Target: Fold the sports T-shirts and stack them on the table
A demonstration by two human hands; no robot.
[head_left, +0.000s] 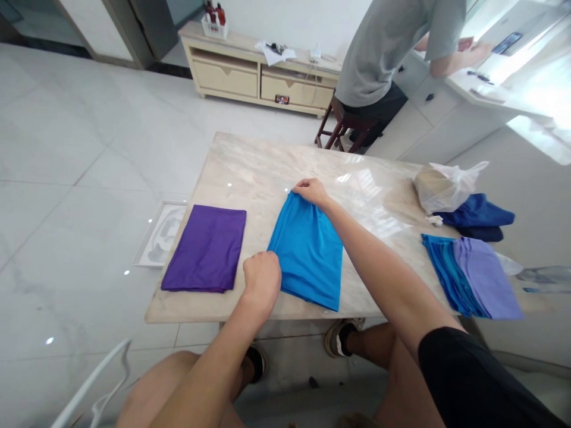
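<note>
A bright blue folded cloth (312,255) lies on the table in front of me, with creases running toward its far left corner. My right hand (312,191) is closed and pinches that far corner. At the cloth's near left edge, my left hand (263,274) is curled shut on the fabric, its fingertips hidden behind the hand. To the left, a purple folded cloth (207,249) lies flat near the table's left end, untouched by either hand.
The marble-look table (250,160) carries a stack of blue cloths (446,273), a lavender cloth (488,276), dark blue fabric (479,211) and a white plastic bag (446,187) at its right. Beyond it, a person (388,53) sits on a stool (345,122). A low cabinet (227,77) stands behind.
</note>
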